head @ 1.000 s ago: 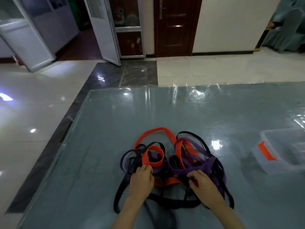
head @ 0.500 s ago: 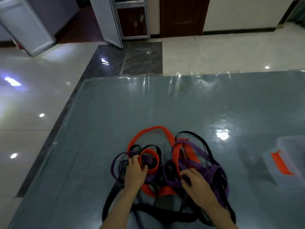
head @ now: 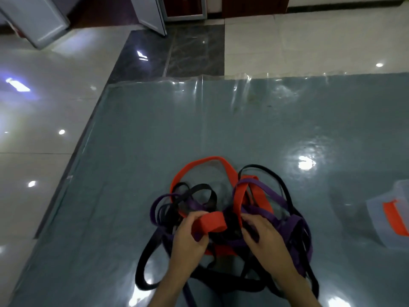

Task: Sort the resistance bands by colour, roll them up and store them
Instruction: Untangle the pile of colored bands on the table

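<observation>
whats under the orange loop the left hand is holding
Under the orange loop, gripped by the left hand, lie tangled black bands, purple bands and more orange band. How they cross beneath is covered by both hands.

left hand (head: 190, 238) now gripping red band loop (head: 210, 222) pulled nearer, right hand (head: 263, 238) shifted inward

Tangled resistance bands (head: 232, 209) in three colours: orange-red, purple, black. Orange-red band (head: 212, 222) is plain, no print; purple bands (head: 294, 227) are dark violet; black bands (head: 143, 262) are matte. Counter (head: 155, 129) is grey-teal under a glossy clear film with white glare spots. Clear storage box (head: 376, 213) has an orange-red latch. Floor (head: 44, 107) is pale cream tile with a dark grey marbled strip.
</observation>
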`<action>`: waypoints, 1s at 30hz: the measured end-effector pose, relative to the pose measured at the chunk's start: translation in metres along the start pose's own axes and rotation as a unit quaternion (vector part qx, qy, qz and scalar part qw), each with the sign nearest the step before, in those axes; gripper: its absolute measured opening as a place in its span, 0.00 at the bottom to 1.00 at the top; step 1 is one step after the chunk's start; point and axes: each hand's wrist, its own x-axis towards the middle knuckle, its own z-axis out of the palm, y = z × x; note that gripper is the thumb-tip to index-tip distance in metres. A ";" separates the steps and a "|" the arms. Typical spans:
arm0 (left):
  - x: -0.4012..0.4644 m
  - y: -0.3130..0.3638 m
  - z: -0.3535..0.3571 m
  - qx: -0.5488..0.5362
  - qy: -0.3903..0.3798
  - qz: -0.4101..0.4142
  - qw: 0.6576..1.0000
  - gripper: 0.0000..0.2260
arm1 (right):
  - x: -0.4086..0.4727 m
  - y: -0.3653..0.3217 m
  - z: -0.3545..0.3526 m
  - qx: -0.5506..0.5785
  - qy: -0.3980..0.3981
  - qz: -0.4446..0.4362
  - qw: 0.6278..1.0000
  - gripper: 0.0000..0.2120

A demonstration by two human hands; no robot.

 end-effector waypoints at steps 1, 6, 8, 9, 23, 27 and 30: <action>-0.006 0.005 0.000 0.019 -0.013 0.038 0.999 0.27 | 0.004 -0.005 0.001 0.019 -0.003 -0.023 1.000 0.28; -0.029 0.017 0.002 0.046 -0.062 0.174 0.982 0.30 | 0.019 -0.027 0.006 0.109 -0.096 -0.096 0.985 0.25; -0.034 0.018 -0.004 0.031 -0.056 0.186 0.981 0.30 | 0.015 -0.029 0.004 0.134 -0.127 -0.077 0.980 0.11; -0.037 0.017 -0.008 0.023 -0.050 0.182 0.982 0.30 | 0.010 -0.030 0.004 0.153 -0.135 -0.064 0.977 0.07; -0.060 -0.056 -0.041 -0.034 0.022 -0.016 0.999 0.14 | -0.030 -0.076 0.025 0.396 -0.025 0.182 0.900 0.03; -0.039 -0.084 -0.048 -0.068 0.108 -0.221 0.967 0.18 | -0.033 -0.065 0.019 0.387 0.003 0.220 0.896 0.05; -0.027 -0.089 -0.044 -0.136 0.048 -0.309 0.940 0.22 | -0.038 -0.059 0.015 0.375 0.008 0.226 0.899 0.08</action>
